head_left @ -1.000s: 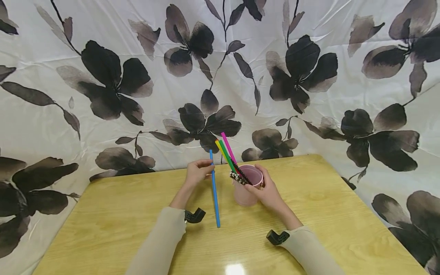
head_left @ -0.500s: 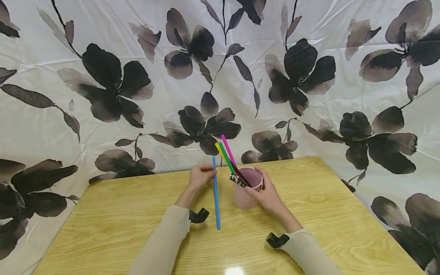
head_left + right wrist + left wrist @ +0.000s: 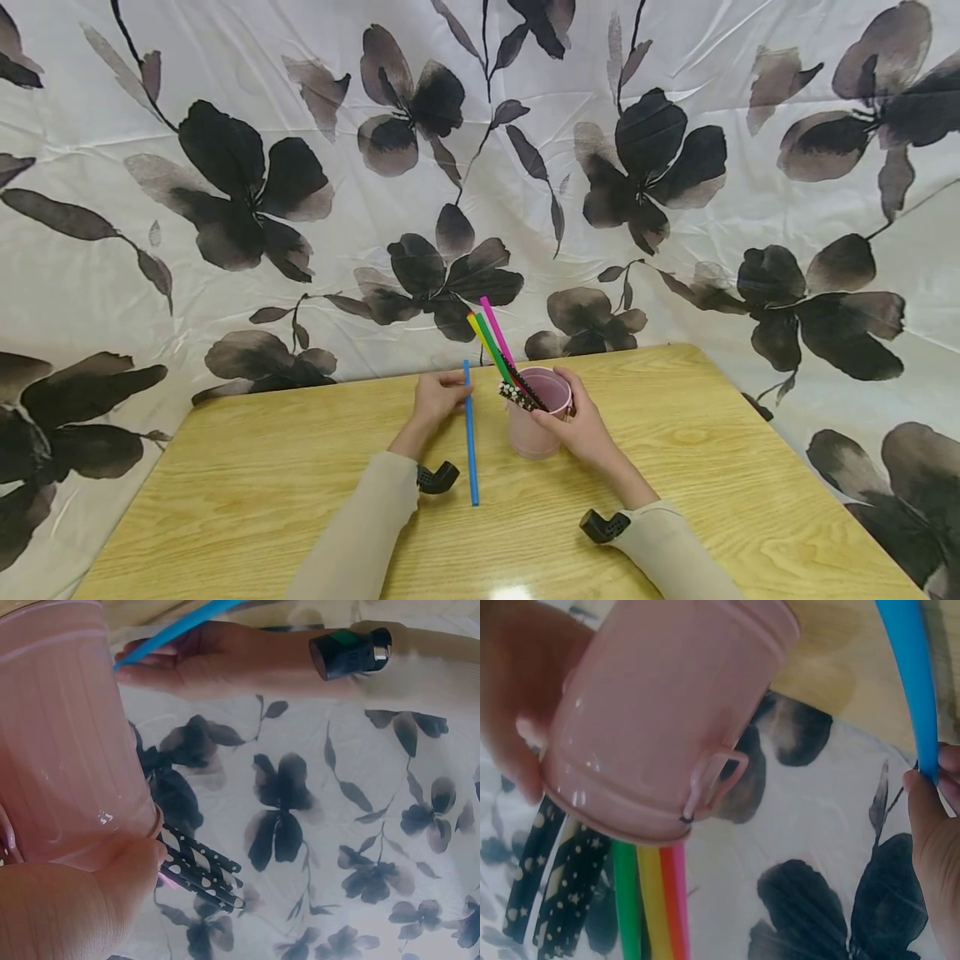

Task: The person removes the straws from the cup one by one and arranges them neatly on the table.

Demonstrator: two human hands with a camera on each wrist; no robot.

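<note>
My left hand (image 3: 437,398) pinches a long blue drinking straw (image 3: 471,450) near its upper end, between thumb and fingers. To its right, my right hand (image 3: 585,425) grips a small pink bucket (image 3: 531,437) by the rim and side. Out of the bucket's mouth lean green (image 3: 491,346), yellow (image 3: 474,323) and bright pink (image 3: 494,323) straws, along with several black straws (image 3: 577,889) patterned with pale dots and stars. An orange straw (image 3: 673,904) shows beside the yellow one in the left wrist view. The blue straw is outside the bucket, apart from it.
Both hands are over a light wooden table (image 3: 285,467). Behind it hangs a white cloth (image 3: 525,200) printed with dark flowers. Each wrist carries a black camera, such as the right one (image 3: 604,526).
My left hand has shifted slightly right and down, and the blue straw's upper end now sits lower. The right hand keeps its grip on the bucket, which stays nearly in place.
</note>
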